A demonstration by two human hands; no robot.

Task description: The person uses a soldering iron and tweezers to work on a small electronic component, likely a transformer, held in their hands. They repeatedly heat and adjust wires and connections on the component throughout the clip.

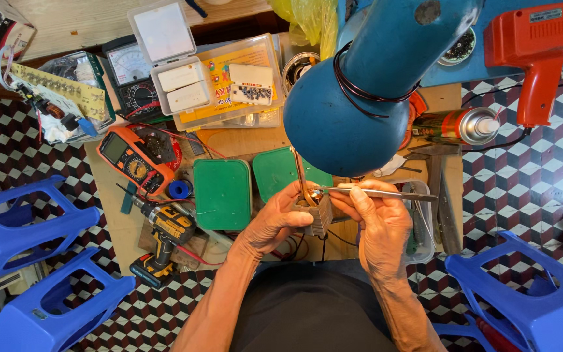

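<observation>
Left hand [280,218] clasped round a small wooden block [318,215], copper strip [300,175] rising from its fingertips. Right hand [378,218] pinching metal tweezers [386,193], tip just above the block. Hemmed by green boxes [242,189] left, blue lamp [366,85] overhead, clear tray [425,234] right; tabletop [115,215] edge near the wrists.
</observation>
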